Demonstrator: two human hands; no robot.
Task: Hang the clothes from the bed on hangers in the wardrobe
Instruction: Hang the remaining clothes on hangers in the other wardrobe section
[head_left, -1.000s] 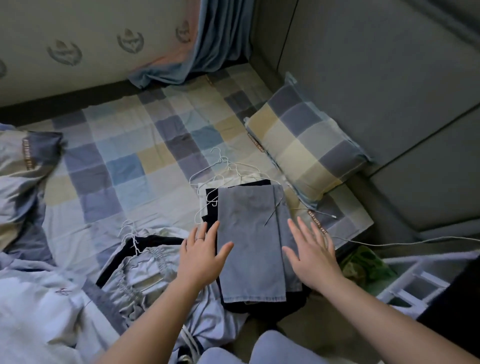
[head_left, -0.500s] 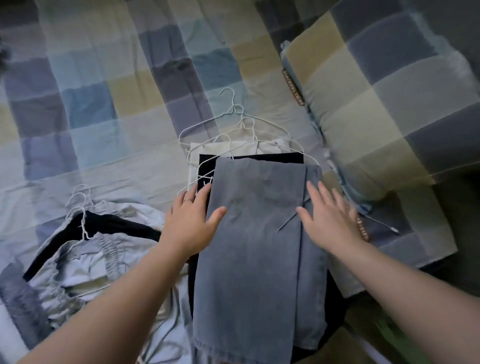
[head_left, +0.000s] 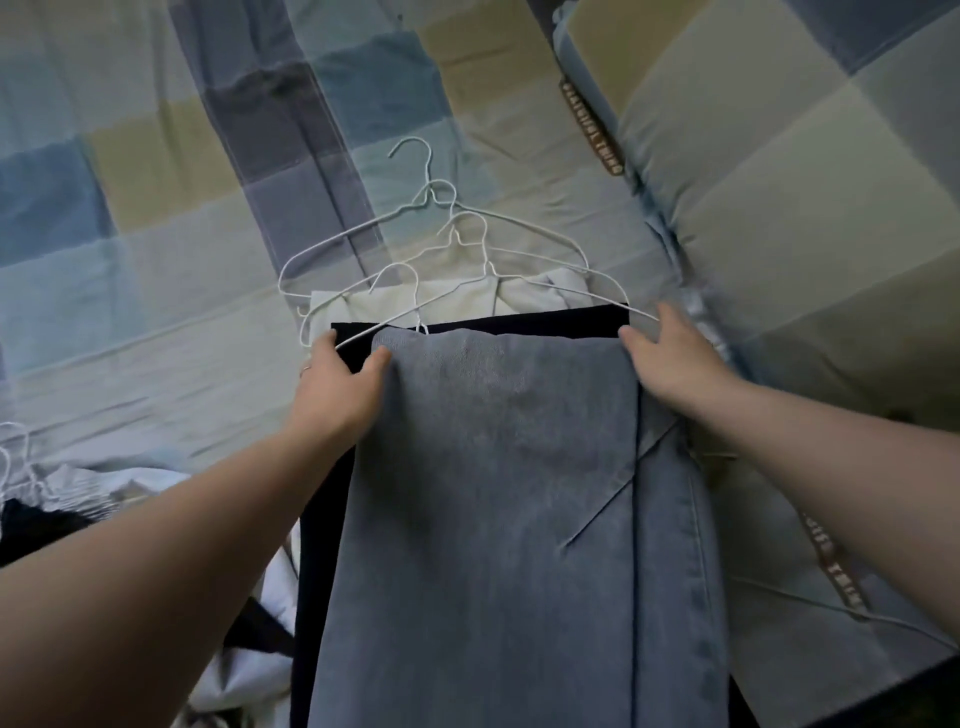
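Note:
Grey jeans (head_left: 493, 493) lie folded on top of a stack of clothes on the bed, over a black garment (head_left: 545, 325) and a cream one (head_left: 457, 301). Several white wire hangers (head_left: 431, 208) stick out from the stack's far end, their hooks pointing away from me. My left hand (head_left: 337, 384) grips the stack's top left corner, thumb on the jeans and fingers around the black edge. My right hand (head_left: 670, 358) holds the top right corner at the end of a hanger wire.
The checked bedsheet (head_left: 156, 208) spreads to the left and beyond the stack. A checked pillow (head_left: 779, 182) lies close on the right. A second pile of light and dark clothes with hangers (head_left: 62, 493) sits at the left edge. A thin white cable (head_left: 831, 608) crosses the lower right.
Both hands slid up along the jeans from their middle to the top corners at the hangers. My head came closer, so the stack fills more of the view.

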